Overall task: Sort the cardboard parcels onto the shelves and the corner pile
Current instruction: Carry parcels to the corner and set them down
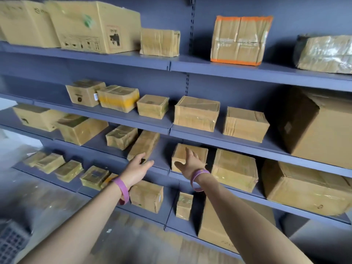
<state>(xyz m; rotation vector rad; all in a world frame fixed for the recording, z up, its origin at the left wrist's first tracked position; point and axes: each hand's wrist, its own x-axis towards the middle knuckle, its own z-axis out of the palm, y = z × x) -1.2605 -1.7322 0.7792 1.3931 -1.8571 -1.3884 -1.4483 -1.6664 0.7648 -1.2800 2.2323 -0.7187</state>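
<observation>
On the third shelf [164, 149], near its front edge, the right hand [190, 162] lies spread against a small taped parcel [199, 151]. The left hand [138, 167], relaxed and empty, reaches just beside a long parcel [144, 143].

Tan parcels [196, 114]; blue-grey shelves [276, 73]

Blue-grey metal shelves [228, 72] span the wall, a slotted upright [192, 25] between bays; the floor [142, 242] below looks blurred, greyish.

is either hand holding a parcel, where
Neither plainly grips: right hand spread on the front of the small parcel; left hand touching the near end of the long parcel.
</observation>
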